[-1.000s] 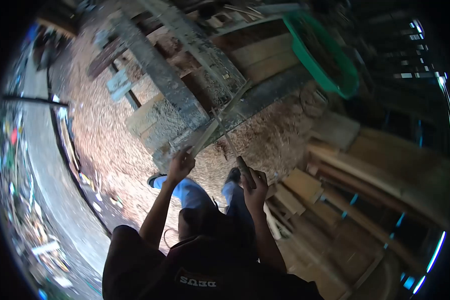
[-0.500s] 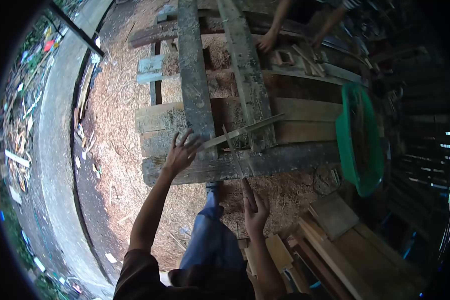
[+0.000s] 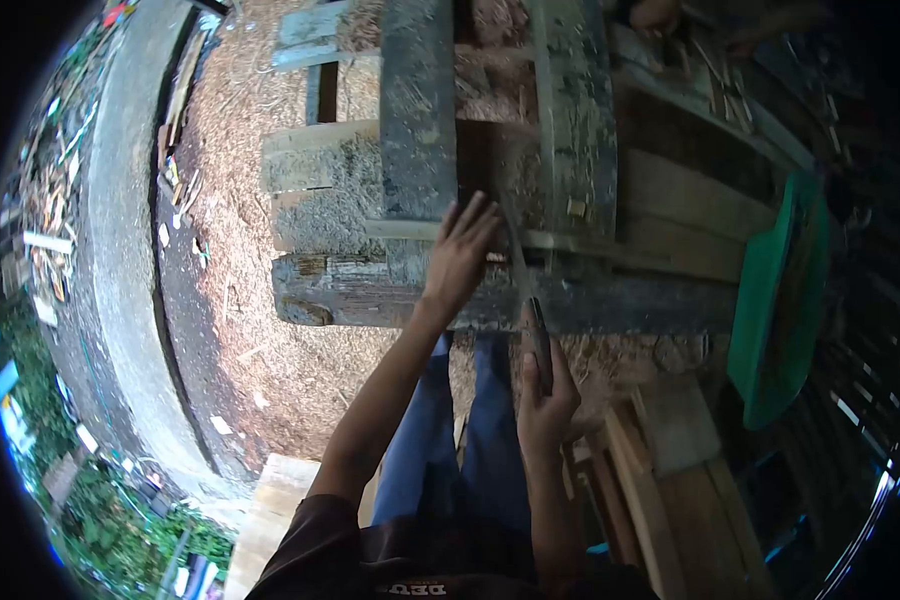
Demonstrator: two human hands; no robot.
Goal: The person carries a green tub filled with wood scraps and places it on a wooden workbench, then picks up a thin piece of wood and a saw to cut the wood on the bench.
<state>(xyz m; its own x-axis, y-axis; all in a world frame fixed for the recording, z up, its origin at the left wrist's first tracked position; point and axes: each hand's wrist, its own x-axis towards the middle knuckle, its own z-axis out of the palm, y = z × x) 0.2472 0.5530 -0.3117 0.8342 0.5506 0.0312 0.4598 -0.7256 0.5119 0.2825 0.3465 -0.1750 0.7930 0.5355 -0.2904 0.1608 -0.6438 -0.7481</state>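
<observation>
Wooden strip (image 3: 570,243) lies across the near edge of the workbench (image 3: 610,300), pinned under the flat, spread left hand (image 3: 460,255). The right hand (image 3: 545,400) grips a knife (image 3: 530,300), its blade hard to make out. A green tub (image 3: 780,310) crowds the right edge; sawdust (image 3: 240,300) lies open leftward.

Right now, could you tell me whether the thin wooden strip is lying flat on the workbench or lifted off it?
Lying flat: the thin wooden strip rests across the workbench, pressed by the left hand.

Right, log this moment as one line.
left hand: flat on thin strip | right hand: grips knife | blade over strip | bench: sawdust
</observation>
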